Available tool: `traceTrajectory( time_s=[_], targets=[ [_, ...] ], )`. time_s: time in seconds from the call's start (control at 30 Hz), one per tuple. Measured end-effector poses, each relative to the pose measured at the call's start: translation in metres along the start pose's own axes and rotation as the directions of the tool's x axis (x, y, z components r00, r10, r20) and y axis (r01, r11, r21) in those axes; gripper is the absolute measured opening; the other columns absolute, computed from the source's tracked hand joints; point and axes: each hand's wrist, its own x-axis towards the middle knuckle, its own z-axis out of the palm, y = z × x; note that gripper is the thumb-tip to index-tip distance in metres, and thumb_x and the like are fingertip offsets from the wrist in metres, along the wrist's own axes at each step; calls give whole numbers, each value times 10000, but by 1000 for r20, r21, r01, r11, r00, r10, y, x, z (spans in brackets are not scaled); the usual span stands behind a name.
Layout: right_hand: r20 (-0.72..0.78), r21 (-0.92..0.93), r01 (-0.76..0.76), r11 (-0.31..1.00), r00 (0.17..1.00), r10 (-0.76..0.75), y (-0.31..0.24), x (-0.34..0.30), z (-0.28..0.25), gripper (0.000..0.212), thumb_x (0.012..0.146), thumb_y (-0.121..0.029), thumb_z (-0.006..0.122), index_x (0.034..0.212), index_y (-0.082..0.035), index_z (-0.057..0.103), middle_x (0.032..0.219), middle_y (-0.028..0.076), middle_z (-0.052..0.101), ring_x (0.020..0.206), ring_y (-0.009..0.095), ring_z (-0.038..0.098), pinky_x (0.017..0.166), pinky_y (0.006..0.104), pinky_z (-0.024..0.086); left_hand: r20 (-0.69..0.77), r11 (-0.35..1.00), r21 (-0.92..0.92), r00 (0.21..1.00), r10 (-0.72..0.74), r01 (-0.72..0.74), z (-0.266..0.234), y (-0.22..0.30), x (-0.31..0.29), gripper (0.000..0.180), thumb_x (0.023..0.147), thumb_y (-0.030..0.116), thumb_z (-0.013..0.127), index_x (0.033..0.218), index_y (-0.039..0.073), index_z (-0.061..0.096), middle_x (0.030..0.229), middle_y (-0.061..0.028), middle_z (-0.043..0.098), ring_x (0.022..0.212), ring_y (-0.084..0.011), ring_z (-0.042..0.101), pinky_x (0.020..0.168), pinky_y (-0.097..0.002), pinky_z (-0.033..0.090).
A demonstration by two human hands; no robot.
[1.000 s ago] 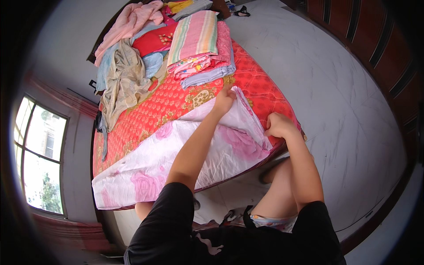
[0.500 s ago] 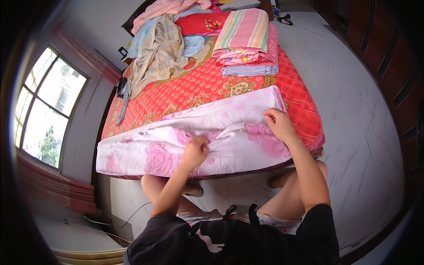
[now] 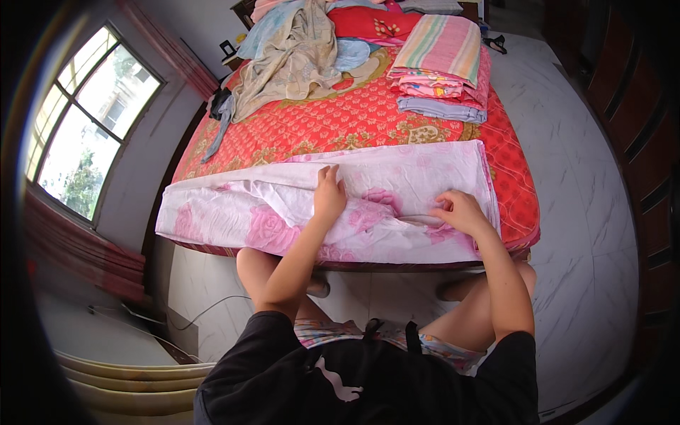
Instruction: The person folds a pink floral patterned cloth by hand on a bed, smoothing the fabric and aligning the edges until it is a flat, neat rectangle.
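White cotton-like cloth with pink roses [image 3: 386, 202] lies in a long, creased band along the near edge of the bed [image 3: 283, 134], over its red patterned cover. The left hand [image 3: 329, 198] is on the band's middle, its fingers slightly bent; whether that grip holds fabric, I cannot tell. Near the band's right end, the right hand [image 3: 460, 212] has a narrow grip at a crease, fingers curled toward the thumb; any pinch is unclear. Beyond sit a folded stack [image 3: 443, 67] and a rumpled beige cloth [image 3: 290, 67].
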Motion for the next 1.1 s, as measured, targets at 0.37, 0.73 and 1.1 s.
traceTrajectory(
  time_s=[0.37, 0.73, 1.1],
  targets=[
    [-117, 56, -64, 996, 991, 70, 17, 5, 1, 166, 781, -208, 654, 876, -71, 655, 769, 96, 664, 733, 257, 638, 672, 362, 489, 67, 956, 175, 972, 226, -234, -8, -19, 15, 110, 798, 131, 574, 848, 36, 597, 909, -154, 612, 816, -350, 603, 708, -442, 487],
    [-188, -57, -142, 988, 974, 129, 17, 22, 3, 165, 785, -259, 639, 788, -95, 622, 728, 77, 651, 723, 276, 632, 635, 384, 473, 67, 914, 404, 995, -78, 44, -6, -76, 35, 278, 848, 155, 521, 1099, 35, 524, 796, -206, 651, 754, -388, 630, 672, -483, 494],
    [-332, 185, -215, 959, 905, 267, 41, 34, 2, 152, 808, -192, 631, 858, -49, 615, 749, 95, 627, 720, 285, 620, 653, 404, 478, 356, 913, 365, 933, 46, -184, -5, -50, 97, 175, 826, 152, 496, 857, 36, 623, 893, -184, 651, 872, -345, 619, 762, -442, 493]
  ],
)
